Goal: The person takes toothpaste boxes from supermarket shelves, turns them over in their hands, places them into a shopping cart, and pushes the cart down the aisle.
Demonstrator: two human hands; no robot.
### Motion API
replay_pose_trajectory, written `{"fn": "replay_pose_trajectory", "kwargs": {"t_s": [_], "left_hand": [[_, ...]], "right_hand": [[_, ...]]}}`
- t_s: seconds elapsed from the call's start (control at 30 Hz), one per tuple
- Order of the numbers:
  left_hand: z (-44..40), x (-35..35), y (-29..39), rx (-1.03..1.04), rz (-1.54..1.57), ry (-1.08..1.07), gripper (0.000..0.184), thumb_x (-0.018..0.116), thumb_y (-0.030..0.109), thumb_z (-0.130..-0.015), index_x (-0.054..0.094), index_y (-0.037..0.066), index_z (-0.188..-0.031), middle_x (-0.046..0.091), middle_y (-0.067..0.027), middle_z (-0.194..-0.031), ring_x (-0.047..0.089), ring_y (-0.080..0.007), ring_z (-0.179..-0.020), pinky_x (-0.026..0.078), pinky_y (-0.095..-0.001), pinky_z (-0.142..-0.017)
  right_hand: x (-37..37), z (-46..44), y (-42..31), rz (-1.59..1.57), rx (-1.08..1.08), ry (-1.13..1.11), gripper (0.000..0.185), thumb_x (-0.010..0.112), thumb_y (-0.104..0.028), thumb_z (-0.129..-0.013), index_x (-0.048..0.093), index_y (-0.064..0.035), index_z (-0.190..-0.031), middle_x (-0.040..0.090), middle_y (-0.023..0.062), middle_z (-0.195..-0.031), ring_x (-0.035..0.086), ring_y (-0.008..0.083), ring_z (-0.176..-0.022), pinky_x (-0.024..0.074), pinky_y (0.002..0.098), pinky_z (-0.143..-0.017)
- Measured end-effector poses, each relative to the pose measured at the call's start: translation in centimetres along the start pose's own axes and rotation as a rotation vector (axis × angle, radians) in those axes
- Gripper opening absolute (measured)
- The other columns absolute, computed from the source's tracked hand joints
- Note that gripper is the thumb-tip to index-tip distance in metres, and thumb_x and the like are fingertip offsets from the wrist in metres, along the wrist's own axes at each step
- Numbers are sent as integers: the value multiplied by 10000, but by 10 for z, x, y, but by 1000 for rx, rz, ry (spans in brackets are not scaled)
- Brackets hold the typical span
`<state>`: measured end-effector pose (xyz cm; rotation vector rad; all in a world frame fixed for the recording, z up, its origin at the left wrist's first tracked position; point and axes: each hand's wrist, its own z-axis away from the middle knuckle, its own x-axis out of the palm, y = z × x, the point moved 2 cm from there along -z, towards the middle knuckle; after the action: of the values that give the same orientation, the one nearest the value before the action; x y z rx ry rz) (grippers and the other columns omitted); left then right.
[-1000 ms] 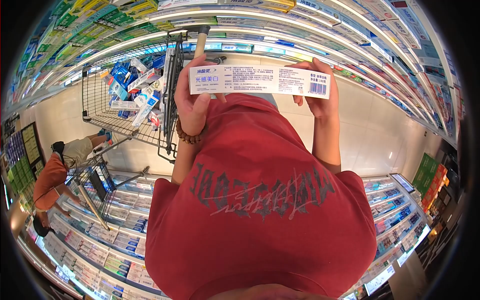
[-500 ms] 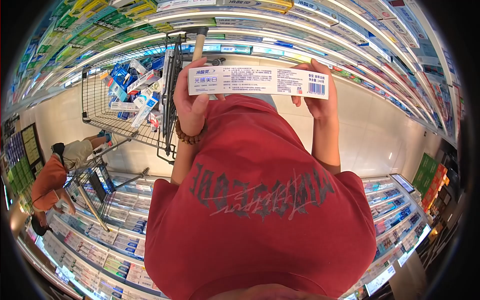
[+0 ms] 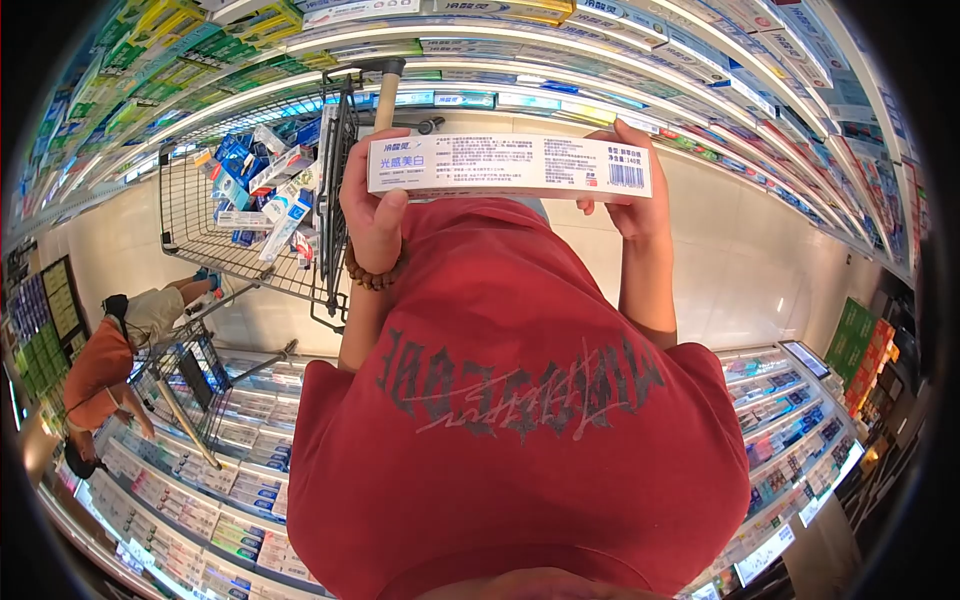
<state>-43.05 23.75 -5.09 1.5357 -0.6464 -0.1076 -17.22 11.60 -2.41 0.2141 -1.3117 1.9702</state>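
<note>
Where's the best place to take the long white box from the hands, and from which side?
Probably mid-length, coming from the shelf side and closing across its two long edges. The left hand and right hand hold the ends of the long white box, the middle looks free, and its slim, straight-edged shape should suit a pinch there.

In my head view, the long carton (image 3: 510,168) hides parts of the left hand's (image 3: 375,218) and right hand's (image 3: 642,212) fingers, and I cannot read its finest print. The heaped boxes (image 3: 286,168) conceal one another's lower parts within the shopping cart (image 3: 195,240). The top edge cuts off the upper shelves (image 3: 470,21), the bottom edge crops the red shirt (image 3: 520,480), and most labels on the lower shelves (image 3: 190,492) are too small for me to tell.
</note>
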Motion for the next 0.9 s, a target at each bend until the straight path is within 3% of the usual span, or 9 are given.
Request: {"fn": "replay_pose_trajectory", "kwargs": {"t_s": [0.07,0.17,0.27,0.37,0.57,0.67,0.9], "left_hand": [[0,-6,-6,-27,2,-32,768,733,400,-788,446,-60,-1333,549,-147,-1275,562,-199,-1158,452,-340,-994],[-2,-3,-5,-21,-12,-34,745,714,398,-792,458,-58,-1322,553,-151,-1279,561,-207,-1173,441,-344,-1010],[-5,8,1,34,-46,-3,625,685,393,-836,537,-30,-1271,591,-63,-1094,571,-120,-967,456,-269,-864],[-11,0,2,25,-134,-78,561,654,335,-857,552,-21,-1279,566,-27,-1001,520,-77,-837,427,-224,-763],[-14,-4,3,-89,-192,-144,403,583,239,-912,622,-23,-1216,548,24,-876,459,-27,-725,373,-166,-661],[-14,-4,2,-203,-155,-121,355,536,235,-965,648,-40,-1161,620,-8,-873,542,-47,-744,427,-185,-673],[-2,-42,-4,-338,14,35,377,469,260,-1013,627,-60,-1136,698,-137,-1013,685,-173,-835,557,-292,-723]], "right_hand": [[-3,-1,0,2,-10,-20,507,432,-407,-992,627,59,-952,678,174,-709,646,255,-499,510,327,-417],[-7,-2,2,-30,-21,-20,480,462,-394,-988,625,58,-970,672,170,-706,647,263,-503,503,336,-403],[-8,1,4,-75,-14,149,455,501,-378,-981,625,59,-987,663,164,-700,629,269,-476,471,345,-368],[-12,5,3,-39,-31,132,443,540,-375,-974,623,58,-1007,657,160,-702,602,272,-438,431,348,-335],[-8,1,2,83,-46,40,680,353,-540,-1011,658,63,-937,650,171,-642,580,259,-409,381,304,-317],[-3,-3,1,127,10,46,804,242,-602,-1011,670,69,-902,646,181,-615,579,246,-409,369,287,-319],[-24,-35,26,304,65,-33,715,221,-545,-1030,649,22,-948,678,180,-664,510,154,-380,409,256,-376]]}}
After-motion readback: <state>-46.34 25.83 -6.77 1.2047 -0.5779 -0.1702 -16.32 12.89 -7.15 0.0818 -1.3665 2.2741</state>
